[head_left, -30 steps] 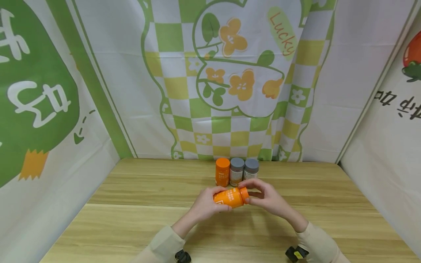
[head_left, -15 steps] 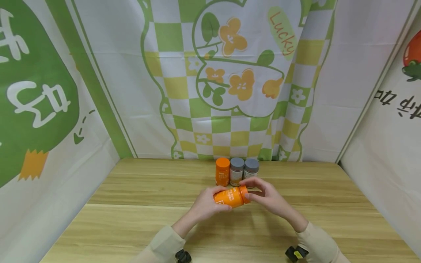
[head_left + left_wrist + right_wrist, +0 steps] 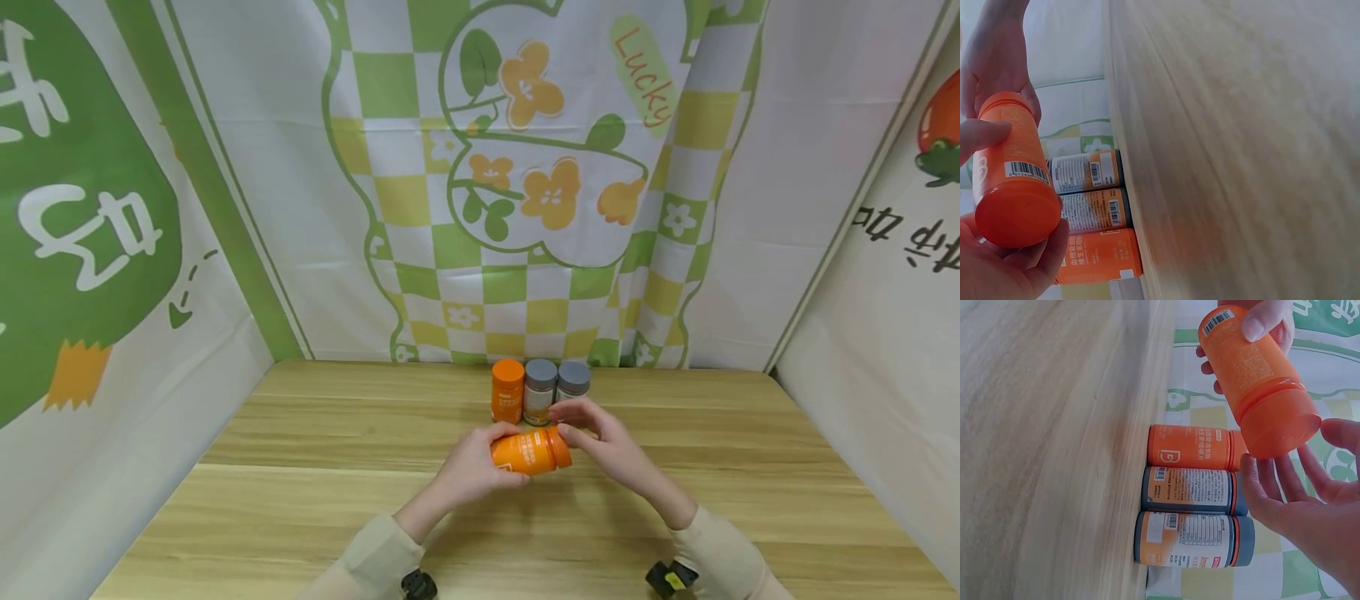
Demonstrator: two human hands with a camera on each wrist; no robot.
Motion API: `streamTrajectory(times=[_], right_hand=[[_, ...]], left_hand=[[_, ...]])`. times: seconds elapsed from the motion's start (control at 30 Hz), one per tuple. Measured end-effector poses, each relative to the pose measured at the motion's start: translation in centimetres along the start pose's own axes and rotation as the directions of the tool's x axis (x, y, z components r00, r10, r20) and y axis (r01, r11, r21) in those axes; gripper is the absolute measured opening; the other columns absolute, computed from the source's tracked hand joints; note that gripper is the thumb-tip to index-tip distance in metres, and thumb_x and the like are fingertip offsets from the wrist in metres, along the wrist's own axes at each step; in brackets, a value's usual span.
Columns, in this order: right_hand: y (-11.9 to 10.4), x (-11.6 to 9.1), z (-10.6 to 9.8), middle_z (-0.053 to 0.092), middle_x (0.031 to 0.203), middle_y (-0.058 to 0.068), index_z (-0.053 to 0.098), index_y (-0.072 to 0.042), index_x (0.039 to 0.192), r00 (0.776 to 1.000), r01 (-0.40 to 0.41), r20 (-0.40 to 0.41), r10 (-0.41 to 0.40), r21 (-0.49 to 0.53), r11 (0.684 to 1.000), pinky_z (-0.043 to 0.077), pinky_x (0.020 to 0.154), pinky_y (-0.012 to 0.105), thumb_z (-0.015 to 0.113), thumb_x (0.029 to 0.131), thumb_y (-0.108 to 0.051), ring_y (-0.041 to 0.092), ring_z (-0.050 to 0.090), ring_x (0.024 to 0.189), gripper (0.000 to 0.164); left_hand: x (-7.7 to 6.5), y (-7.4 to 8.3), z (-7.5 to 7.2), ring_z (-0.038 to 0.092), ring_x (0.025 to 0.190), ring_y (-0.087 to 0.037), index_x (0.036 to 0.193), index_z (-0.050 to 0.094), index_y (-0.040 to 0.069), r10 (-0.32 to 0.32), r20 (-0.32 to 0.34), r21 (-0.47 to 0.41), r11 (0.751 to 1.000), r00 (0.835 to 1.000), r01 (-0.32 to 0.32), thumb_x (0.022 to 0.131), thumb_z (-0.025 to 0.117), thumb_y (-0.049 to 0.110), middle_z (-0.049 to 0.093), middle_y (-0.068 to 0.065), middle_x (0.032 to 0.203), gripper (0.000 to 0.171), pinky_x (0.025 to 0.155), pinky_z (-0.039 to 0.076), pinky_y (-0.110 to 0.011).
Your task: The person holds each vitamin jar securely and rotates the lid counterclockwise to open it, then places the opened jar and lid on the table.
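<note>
My left hand [image 3: 474,467] grips the body of an orange bottle [image 3: 525,452], thumb on one side and fingers round the other. It is held tilted above the table, its orange cap [image 3: 1280,422] on and facing right. At the cap my right hand [image 3: 611,446] spreads its fingers; in the right wrist view the thumb tip meets or nearly meets the cap's rim, and the other fingertips lie just beside it. Behind the hands stand another orange bottle [image 3: 507,394] and two grey-capped bottles, one in the middle [image 3: 540,393] and one at the right [image 3: 573,381], partly hidden by my right hand.
A wooden table [image 3: 315,467] lies under the hands. The three standing bottles are lined up side by side near its back edge, before a green and yellow checkered curtain [image 3: 525,283]. Printed cloth walls rise at the left and right.
My right fingers have loosened from round the cap, and the thumb has shifted up toward its upper edge. The held bottle has moved slightly right, still in my left hand.
</note>
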State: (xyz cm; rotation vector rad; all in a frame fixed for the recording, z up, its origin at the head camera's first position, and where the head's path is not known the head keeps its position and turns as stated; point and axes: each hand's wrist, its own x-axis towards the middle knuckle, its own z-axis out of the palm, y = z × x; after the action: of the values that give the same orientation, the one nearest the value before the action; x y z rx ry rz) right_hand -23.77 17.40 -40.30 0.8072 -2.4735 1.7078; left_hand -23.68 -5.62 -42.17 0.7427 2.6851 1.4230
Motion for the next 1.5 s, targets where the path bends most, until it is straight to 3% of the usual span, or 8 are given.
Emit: streamTrajectory(times=[0.13,0.33,0.73,1.03,1.5], right_hand=[[0.08,0.16,0.21,0.057,0.120,0.019,0.054,-0.003,0.122,0.997,-0.071,0.003,0.071,0.002,0.997,0.054,0.079,0.028,0.053,0.097,-0.023,0.020,0.061,0.101,0.032],[0.20,0.30,0.30,0.053,0.123,0.026,0.050,0.002,0.125,0.985,-0.169,0.036,0.168,0.022,0.985,0.056,0.076,0.034,0.050,0.098,-0.029,0.025,0.061,0.102,0.041],[0.08,0.44,0.15,0.062,0.107,0.020,0.051,0.006,0.121,0.947,-0.311,0.093,0.308,0.028,0.950,0.057,0.069,0.040,0.047,0.098,-0.039,0.024,0.067,0.086,0.050],[0.09,0.35,0.06,0.063,0.103,0.018,0.051,0.007,0.120,0.942,-0.315,0.133,0.307,0.037,0.948,0.057,0.070,0.040,0.048,0.098,-0.037,0.022,0.067,0.082,0.049],[0.10,0.21,0.11,0.062,0.110,0.019,0.054,0.002,0.121,0.960,-0.248,0.136,0.244,0.010,0.969,0.055,0.076,0.046,0.052,0.097,-0.034,0.021,0.066,0.086,0.043]], left_hand=[[0.05,0.10,0.07,0.056,0.082,-0.013,0.116,0.063,0.014,0.016,-0.010,0.003,1.000,1.000,-0.016,0.066,0.081,0.020,0.065,-0.001,0.103,0.053,0.072,0.046,-0.029],[0.13,0.13,0.19,0.057,0.085,-0.012,0.115,0.062,0.016,0.026,-0.029,0.023,0.999,0.999,-0.026,0.065,0.083,0.018,0.065,0.001,0.106,0.055,0.074,0.046,-0.028],[-0.01,0.70,-0.13,0.057,0.085,-0.014,0.111,0.063,0.013,0.043,-0.074,0.056,0.998,0.996,-0.039,0.063,0.084,0.015,0.065,-0.002,0.104,0.053,0.074,0.046,-0.030],[-0.12,0.60,-0.20,0.056,0.085,-0.015,0.111,0.063,0.013,0.027,-0.065,0.039,0.999,0.998,-0.025,0.063,0.084,0.014,0.065,-0.002,0.104,0.053,0.074,0.047,-0.032],[-0.14,0.22,-0.27,0.057,0.085,-0.014,0.111,0.064,0.013,0.014,-0.060,0.011,1.000,0.998,-0.014,0.062,0.084,0.017,0.066,-0.002,0.103,0.053,0.074,0.046,-0.032]])
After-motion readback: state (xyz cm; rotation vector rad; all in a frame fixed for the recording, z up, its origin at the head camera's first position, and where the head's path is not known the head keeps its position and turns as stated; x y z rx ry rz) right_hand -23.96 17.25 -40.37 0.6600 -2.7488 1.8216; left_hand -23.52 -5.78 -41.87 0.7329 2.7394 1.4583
